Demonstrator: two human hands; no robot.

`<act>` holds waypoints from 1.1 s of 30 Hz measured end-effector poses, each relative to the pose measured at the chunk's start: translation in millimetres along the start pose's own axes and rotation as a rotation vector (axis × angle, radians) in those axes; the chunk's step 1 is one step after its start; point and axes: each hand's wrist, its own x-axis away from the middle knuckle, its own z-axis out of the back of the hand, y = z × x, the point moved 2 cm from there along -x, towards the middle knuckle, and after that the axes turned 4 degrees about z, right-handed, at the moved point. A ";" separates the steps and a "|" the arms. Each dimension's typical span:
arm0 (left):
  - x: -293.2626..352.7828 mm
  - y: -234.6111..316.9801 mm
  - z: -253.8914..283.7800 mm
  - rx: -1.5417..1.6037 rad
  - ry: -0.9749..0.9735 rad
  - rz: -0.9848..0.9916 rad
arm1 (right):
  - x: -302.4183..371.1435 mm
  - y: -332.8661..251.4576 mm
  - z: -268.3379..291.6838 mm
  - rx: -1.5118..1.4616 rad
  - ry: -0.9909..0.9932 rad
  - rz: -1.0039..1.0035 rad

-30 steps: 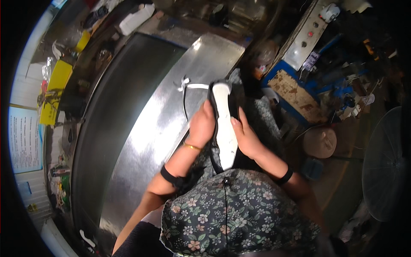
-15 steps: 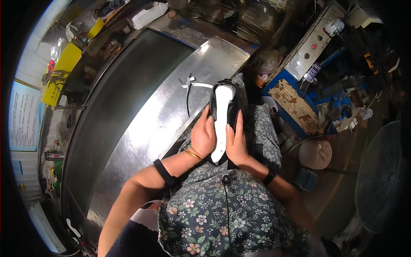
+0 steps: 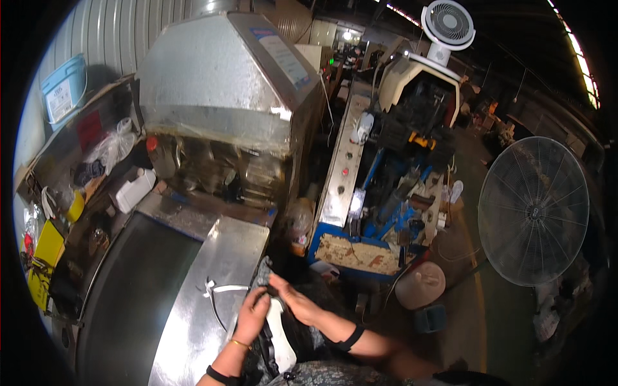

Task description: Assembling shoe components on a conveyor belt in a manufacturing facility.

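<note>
A black shoe upper [image 3: 268, 350] with a white sole-shaped piece [image 3: 278, 331] along its upward-facing side lies over my lap, its wider white end toward my body. My left hand [image 3: 251, 316] curls its fingers around the far end of the shoe. Across from it, my right hand [image 3: 297, 302] lies along the shoe's far right side with its fingers stretched out. The fingertips of both hands come close together there, and the shoe's far tip is partly hidden beneath them. To the left, a thin white-and-black strap [image 3: 226, 288] rests on the metal tabletop [image 3: 193, 325].
A dark conveyor belt [image 3: 138, 302] runs left of the metal tabletop, below a metal hood [image 3: 212, 83]. At right stand a blue-framed machine [image 3: 360, 248], a pinkish bucket [image 3: 420, 285] and a large round fan [image 3: 534, 209]. A white jug [image 3: 135, 190] lies at the back left.
My view has lifted toward the back of the workshop. Both hands have shifted to the shoe's far end, and the shoe seems turned, its wider white end now toward me.
</note>
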 end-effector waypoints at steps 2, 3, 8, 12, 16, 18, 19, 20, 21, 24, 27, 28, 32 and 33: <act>-1.0 7.6 -9.2 0.116 -0.067 0.022 | -8.1 -3.0 1.3 0.214 -0.191 -0.003; -5.0 11.8 -6.8 0.277 -0.193 0.032 | -9.9 -2.9 3.4 0.174 -0.207 0.049; 5.6 9.2 -5.5 0.205 -0.174 -0.106 | 3.1 3.3 -11.6 0.386 0.073 0.123; 8.4 4.8 5.3 0.064 -0.099 -0.129 | -7.5 -24.9 10.3 -0.409 -0.314 -0.295; -8.4 1.4 5.9 0.008 -0.187 -0.092 | -3.4 -1.5 0.8 0.408 -0.025 0.135; -6.7 11.0 10.6 0.025 -0.267 -0.096 | 0.9 -12.5 -12.0 0.435 0.041 0.125; -6.1 11.0 16.0 0.140 -0.322 -0.040 | -1.3 -23.5 -9.0 0.260 -0.064 0.029; -9.3 11.2 19.3 0.253 -0.373 -0.002 | -4.7 -29.6 -3.8 0.090 -0.166 -0.049; -8.0 11.0 18.0 0.177 -0.314 0.049 | -0.2 -25.7 -2.6 0.080 -0.165 -0.057; -2.5 0.9 10.4 0.230 -0.266 0.150 | 8.0 -24.8 4.3 0.306 -0.145 0.017; 21.6 31.3 -9.7 -0.238 -0.099 -0.086 | 8.3 -57.8 23.9 -0.249 -0.313 -0.281; 34.8 50.0 -21.7 -0.468 -0.025 -0.239 | 11.7 -70.9 33.8 -0.343 -0.276 -0.220; 65.7 108.4 -28.4 0.055 -0.607 -0.619 | 63.6 -103.2 75.8 0.187 -0.436 -0.540; 66.1 97.4 -20.0 0.077 -0.705 -0.469 | 70.0 -143.3 35.3 0.007 -0.280 -0.662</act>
